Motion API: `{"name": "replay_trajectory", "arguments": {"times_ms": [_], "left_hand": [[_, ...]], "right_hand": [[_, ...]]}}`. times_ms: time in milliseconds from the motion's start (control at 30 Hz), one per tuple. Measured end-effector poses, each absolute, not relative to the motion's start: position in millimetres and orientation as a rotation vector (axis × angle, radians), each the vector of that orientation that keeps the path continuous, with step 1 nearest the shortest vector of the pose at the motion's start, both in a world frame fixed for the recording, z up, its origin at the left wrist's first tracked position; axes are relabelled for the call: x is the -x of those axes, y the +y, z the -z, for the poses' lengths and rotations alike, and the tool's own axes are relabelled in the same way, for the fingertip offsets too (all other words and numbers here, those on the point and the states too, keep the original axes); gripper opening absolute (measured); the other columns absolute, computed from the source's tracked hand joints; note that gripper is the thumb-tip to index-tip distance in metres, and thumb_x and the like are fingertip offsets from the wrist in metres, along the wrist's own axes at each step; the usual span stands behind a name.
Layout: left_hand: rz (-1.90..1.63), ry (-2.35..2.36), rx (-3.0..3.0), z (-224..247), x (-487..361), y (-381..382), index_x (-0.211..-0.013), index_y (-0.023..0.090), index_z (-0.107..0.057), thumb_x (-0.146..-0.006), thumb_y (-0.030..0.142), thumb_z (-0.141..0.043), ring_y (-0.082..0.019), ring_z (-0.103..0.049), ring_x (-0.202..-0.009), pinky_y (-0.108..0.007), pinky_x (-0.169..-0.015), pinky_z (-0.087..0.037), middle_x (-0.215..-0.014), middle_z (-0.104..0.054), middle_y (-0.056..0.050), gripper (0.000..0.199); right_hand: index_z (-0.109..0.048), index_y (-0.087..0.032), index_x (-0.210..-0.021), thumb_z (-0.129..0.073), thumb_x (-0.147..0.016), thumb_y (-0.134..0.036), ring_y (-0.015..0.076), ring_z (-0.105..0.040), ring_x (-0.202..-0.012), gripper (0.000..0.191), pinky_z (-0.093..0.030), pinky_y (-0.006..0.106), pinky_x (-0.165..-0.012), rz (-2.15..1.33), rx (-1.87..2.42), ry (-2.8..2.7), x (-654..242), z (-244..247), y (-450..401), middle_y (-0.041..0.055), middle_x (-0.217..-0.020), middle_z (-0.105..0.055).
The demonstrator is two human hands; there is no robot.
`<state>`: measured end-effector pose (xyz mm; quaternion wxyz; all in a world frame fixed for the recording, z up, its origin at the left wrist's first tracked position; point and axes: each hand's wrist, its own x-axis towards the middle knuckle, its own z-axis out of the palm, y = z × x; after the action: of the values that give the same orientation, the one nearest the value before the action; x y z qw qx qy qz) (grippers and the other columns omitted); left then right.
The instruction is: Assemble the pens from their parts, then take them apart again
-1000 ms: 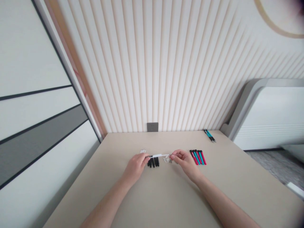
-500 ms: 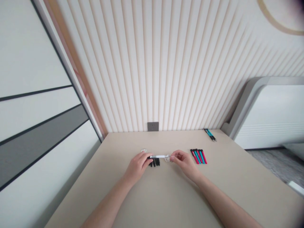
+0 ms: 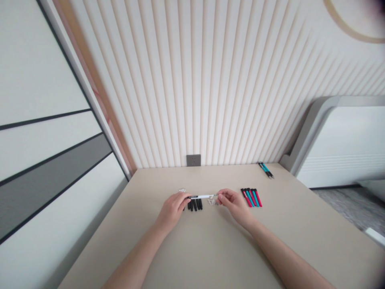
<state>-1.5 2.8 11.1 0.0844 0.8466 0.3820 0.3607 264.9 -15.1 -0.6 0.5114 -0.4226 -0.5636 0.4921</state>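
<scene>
A slim pen part (image 3: 202, 196), white with a dark left end, lies level between my two hands above the table. My left hand (image 3: 174, 206) pinches its dark end. At its thin right tip, the fingers of my right hand (image 3: 230, 200) are closed. Just below the pen part, several black pieces (image 3: 195, 204) lie side by side on the table. Small whitish pieces (image 3: 212, 201) lie beside my right fingertips. Behind my left hand, several thin white pieces (image 3: 182, 190) show, partly hidden.
Several red and teal pen pieces with black ends (image 3: 252, 197) lie in a row right of my right hand. Two teal and black pens (image 3: 266, 170) rest near the back right of the beige table (image 3: 216, 249). A dark socket (image 3: 193, 160) is on the ribbed wall.
The pen part has tilted and shifted slightly up and left with my left hand, and more of the black pieces below it now shows.
</scene>
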Motion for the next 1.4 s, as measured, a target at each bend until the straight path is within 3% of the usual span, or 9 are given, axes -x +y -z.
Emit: {"name": "replay_trajectory", "arguments": {"times_ms": [567,800,1000,1400], "left_hand": [[-1.165,1.06,-2.607,-3,3,6,-0.114,0.022,-0.061,-0.097,0.028,-0.05,-0.017,-0.067,-0.089,-0.03,-0.081,-0.053,-0.098,-0.071,-0.005,0.022],[-1.215,1.113,-2.521,-9,3,4,-0.103,0.021,-0.063,-0.096,0.026,-0.05,-0.017,-0.067,-0.083,-0.029,-0.079,-0.053,-0.089,-0.07,-0.004,0.016],[-1.19,1.037,-2.473,-9,4,3,-0.105,0.021,-0.062,-0.097,0.025,-0.046,-0.016,-0.066,-0.084,-0.028,-0.08,-0.052,-0.09,-0.068,-0.005,0.018],[-1.201,1.124,-2.305,-12,-1,-1,-0.1,0.019,-0.06,-0.096,0.027,-0.047,-0.012,-0.058,-0.065,-0.022,-0.063,-0.046,-0.08,-0.064,-0.001,0.017]], "right_hand": [[-0.063,-0.017,-0.09,-0.065,-0.081,-0.053,0.0141,-0.054,-0.064,0.036,-0.044,0.028,-0.064,-1.146,1.021,-1.302,-266,-2,-13,0.0013,-0.068,-0.062],[-0.065,-0.016,-0.087,-0.066,-0.081,-0.051,0.0141,-0.055,-0.066,0.035,-0.044,0.028,-0.066,-1.215,1.017,-1.344,-267,-3,-15,0.0019,-0.07,-0.063],[-0.067,-0.016,-0.085,-0.064,-0.082,-0.053,0.0153,-0.057,-0.067,0.038,-0.044,0.027,-0.065,-1.175,1.066,-1.419,-267,-2,-17,0.0035,-0.072,-0.065],[-0.069,-0.017,-0.082,-0.051,-0.089,-0.055,0.0172,-0.058,-0.069,0.043,-0.044,0.028,-0.067,-0.973,1.163,-1.562,-268,-9,-20,0.0041,-0.071,-0.066]]}}
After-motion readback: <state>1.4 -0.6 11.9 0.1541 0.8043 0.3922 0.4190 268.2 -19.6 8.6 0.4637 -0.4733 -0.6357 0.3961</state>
